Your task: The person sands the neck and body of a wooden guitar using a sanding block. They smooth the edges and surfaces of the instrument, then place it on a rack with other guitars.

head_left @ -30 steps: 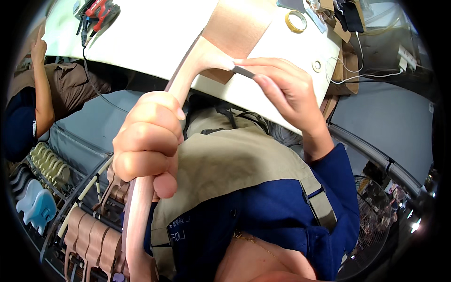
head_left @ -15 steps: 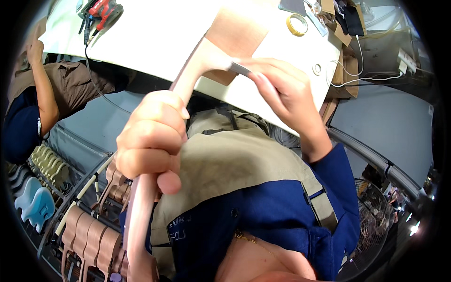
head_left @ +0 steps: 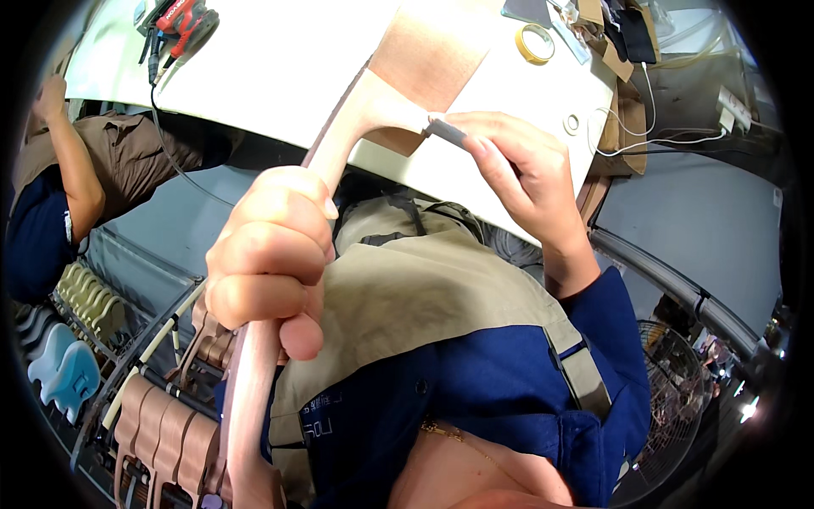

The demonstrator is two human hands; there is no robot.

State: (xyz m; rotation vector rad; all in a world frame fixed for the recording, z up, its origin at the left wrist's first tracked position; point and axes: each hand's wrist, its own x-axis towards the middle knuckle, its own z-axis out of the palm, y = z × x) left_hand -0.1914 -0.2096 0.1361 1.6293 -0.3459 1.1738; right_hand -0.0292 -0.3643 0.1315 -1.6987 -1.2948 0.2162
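Observation:
A bare wooden guitar reaches from the white worktable down toward my chest, its body at the table's near side. My left hand is wrapped round the neck, knuckles up. In my right hand a small grey strip, apparently folded sandpaper, is pinched between thumb and fingers. Its tip touches the pointed edge of the body, just right of where the neck flares out. My fingertips hide part of that edge.
On the worktable lie a red and black power sander with a cord and a yellow tape roll. Wooden guitar parts and a light blue guitar body hang at lower left. Another person's arm is at far left.
My right hand has shifted slightly right and down with the sandpaper, which now shows a broader grey face. My left hand keeps its grip on the neck, a touch lower.

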